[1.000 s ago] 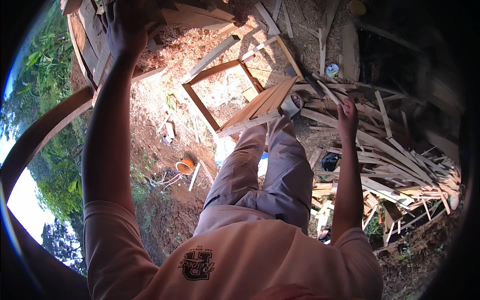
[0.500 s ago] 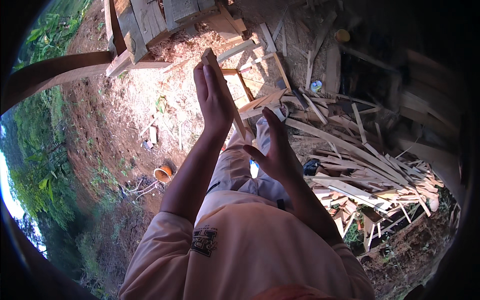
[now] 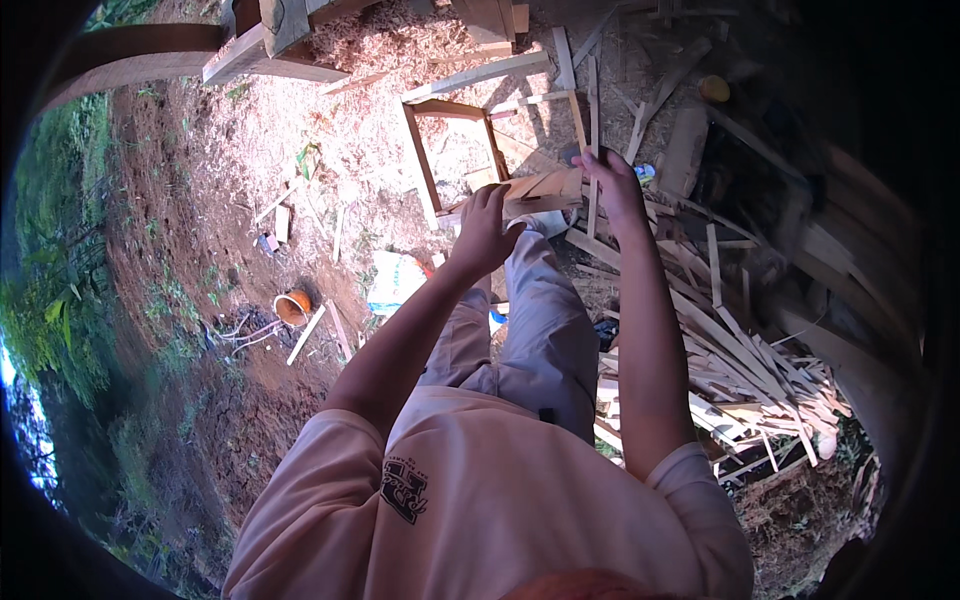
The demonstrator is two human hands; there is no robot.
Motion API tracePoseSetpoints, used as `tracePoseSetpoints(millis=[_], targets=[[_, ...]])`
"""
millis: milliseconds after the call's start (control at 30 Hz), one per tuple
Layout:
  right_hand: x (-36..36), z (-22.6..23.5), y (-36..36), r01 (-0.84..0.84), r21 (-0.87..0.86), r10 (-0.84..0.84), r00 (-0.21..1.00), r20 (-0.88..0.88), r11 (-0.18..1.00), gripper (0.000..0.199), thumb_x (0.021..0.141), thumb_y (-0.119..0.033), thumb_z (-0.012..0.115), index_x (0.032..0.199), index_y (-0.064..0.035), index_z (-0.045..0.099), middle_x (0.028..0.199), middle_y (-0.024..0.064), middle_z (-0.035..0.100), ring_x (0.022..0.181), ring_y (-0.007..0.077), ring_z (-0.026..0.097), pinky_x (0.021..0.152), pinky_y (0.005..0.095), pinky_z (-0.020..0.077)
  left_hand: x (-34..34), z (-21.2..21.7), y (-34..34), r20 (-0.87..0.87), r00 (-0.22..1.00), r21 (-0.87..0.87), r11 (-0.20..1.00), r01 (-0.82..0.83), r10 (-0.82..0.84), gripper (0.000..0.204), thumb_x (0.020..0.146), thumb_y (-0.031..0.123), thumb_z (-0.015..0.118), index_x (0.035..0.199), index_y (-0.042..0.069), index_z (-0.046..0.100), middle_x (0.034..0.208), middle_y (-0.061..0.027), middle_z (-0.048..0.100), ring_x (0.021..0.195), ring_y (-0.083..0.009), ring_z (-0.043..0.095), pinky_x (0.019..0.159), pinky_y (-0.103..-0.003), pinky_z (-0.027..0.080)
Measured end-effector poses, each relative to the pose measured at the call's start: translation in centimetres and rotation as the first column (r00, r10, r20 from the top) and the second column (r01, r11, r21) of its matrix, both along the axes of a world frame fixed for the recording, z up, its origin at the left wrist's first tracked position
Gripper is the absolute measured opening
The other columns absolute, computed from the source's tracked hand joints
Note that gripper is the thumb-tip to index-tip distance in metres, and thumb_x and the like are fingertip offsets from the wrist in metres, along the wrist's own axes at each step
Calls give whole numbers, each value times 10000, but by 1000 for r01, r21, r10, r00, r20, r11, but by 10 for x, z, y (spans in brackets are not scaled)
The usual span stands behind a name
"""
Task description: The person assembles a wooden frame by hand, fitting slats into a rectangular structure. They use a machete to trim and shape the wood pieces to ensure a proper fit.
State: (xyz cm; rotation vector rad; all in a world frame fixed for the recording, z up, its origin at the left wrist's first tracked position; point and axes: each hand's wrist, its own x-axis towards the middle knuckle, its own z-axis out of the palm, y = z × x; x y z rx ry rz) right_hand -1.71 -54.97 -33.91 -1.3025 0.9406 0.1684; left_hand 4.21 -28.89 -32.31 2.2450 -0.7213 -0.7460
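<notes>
My left hand (image 3: 487, 232) is closed around a short piece of wood (image 3: 545, 207) that lies crosswise above my legs, its fingers bent over the edge. Just off that piece's right end is my right hand (image 3: 618, 192), its fingers bent in a pinch. A thin wooden strip (image 3: 593, 110) runs down past those fingertips. What the pinch holds, if anything, I cannot make out. Beyond my left hand a rectangular wooden frame (image 3: 421, 165) lies on the sunlit ground; the piece of wood overlaps its near end in the picture.
Many loose wooden strips (image 3: 725, 355) are heaped at my right. An orange bucket (image 3: 293, 307) stands on the dirt at left, with a white bag (image 3: 398, 277) by my leg. Heavy timbers (image 3: 245, 55) stand at the far left, above wood shavings.
My left hand has lowered and moved right; the wood it held upright now lies crosswise. My right hand has gone farther out and right, from spread fingers to a pinch. More of the frame shows.
</notes>
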Motion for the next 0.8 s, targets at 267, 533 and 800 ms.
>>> tracePoseSetpoints(millis=[267, 533, 800], targets=[[36, -57, -11, -41, 115, 39, 999, 18, 992, 312, 1008, -225, 703, 1193, 25, 682, 1075, 114, 748, 1043, 201, 723, 968, 335, 540, 6, -33, -63, -3, 974, 74, 972, 225, -225, 866, 827, 287, 834, 1529, 25, 398, 1499, -192, 500, 1428, -388, 453, 1203, -498, 359], [34, -58, -9, -20, 184, 14, 999, 34, 983, 369, 1041, -196, 653, 1322, 41, 618, 1172, 165, 723, 1102, 245, 715, 1011, 372, 549, 0, -40, -83, -124, 941, 52, 945, 323, -315, 725, 799, 341, 860, 1397, 64, 557, 1419, -140, 589, 1367, -338, 528, 1163, -471, 399], [33, -58, -7, 38, 259, -59, 996, 74, 965, 374, 1023, -190, 690, 1300, 49, 617, 1153, 174, 710, 1098, 255, 712, 1008, 382, 566, -6, -49, -83, -122, 954, -15, 962, 273, -273, 623, 812, 403, 846, 1325, 132, 619, 1402, -113, 616, 1319, -287, 581, 1092, -452, 436]])
